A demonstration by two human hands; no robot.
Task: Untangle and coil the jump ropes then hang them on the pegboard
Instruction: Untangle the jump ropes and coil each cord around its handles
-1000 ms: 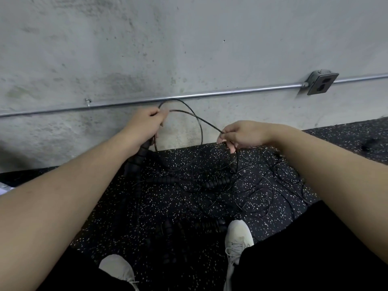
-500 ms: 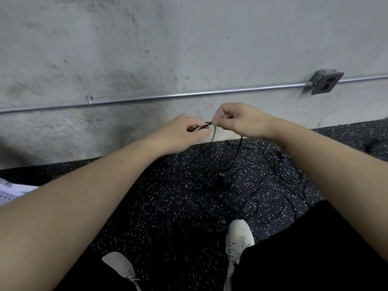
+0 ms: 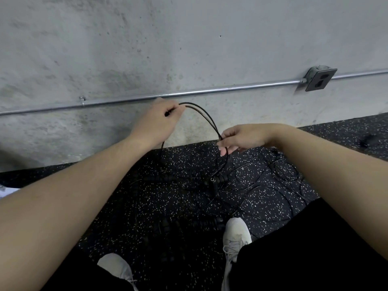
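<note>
A thin black jump rope cord (image 3: pixel 204 117) arcs between my two hands in front of the concrete wall. My left hand (image 3: pixel 157 122) pinches the cord's upper end. My right hand (image 3: pixel 241 139) grips the cord lower down, where it drops toward the floor. Below them, black ribbed rope handles (image 3: pixel 216 180) and several loose tangled cords (image 3: pixel 279 177) lie on the speckled black floor. More dark handles (image 3: pixel 210 224) lie near my right shoe. No pegboard is in view.
A metal conduit pipe (image 3: pixel 210 91) runs along the concrete wall to an outlet box (image 3: pixel 320 78) at the right. My white shoes (image 3: pixel 236 234) stand at the near edge of the rubber floor (image 3: pixel 262 206). A pale object shows at the far left edge (image 3: pixel 6 191).
My hands were close together half a second ago; now they have drawn apart, the left up and left, the right down and right, stretching a doubled arc of cord between them.
</note>
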